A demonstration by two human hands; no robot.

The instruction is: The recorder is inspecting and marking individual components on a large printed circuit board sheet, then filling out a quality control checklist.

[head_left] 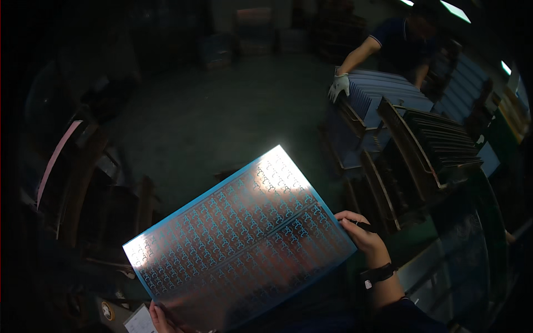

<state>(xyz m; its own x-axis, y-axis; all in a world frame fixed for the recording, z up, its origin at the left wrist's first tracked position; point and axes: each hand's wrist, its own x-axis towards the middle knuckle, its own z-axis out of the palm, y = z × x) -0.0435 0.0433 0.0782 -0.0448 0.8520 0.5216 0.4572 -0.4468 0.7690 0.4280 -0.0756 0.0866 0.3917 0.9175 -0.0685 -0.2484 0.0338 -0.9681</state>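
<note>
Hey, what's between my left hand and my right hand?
The panel spans that stretch in the head view, with your left hand at its near edge, your right hand at its right edge.

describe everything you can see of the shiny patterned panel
The panel is a thin, flat rectangle with a metallic-looking, silvery to coppery face and blue edging. Rows of small, curling blue shapes repeat across it, split by a plain band running lengthwise. Bright glare whitens its top and left corners, while its lower edge fades into shadow. It is held slantwise before the person, its top corner pointing away. The left hand grips its left edge low down; the right hand its right edge.
</note>
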